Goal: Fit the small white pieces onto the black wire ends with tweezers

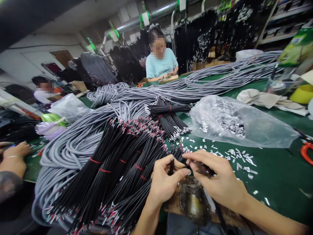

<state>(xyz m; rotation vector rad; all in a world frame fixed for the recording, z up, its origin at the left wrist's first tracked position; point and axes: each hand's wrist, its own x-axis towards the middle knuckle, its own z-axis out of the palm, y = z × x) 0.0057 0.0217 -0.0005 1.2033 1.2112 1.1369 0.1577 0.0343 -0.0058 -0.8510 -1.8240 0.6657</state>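
Observation:
In the head view my left hand point(165, 179) is closed round a black cable, its thumb and fingers pinched near the cable's end. My right hand point(217, 178) meets it from the right, fingertips pinched on the same dark piece, with a dark tool or cable under the palm. Just below both hands sits a worn metal block point(195, 204) on a wooden board point(172, 206). Bundles of black cables point(95, 176) with red and white stripped ends, tied with red bands, lie to the left. Small white pieces point(239, 156) are scattered to the right.
Long grey cables point(70, 147) cross the green table point(278, 169). A clear plastic bag point(264, 129) holds small metallic pieces. Red scissors point(306, 152) lie at the right edge. One person point(161, 63) sits opposite; another person's hand point(18, 150) is at the left.

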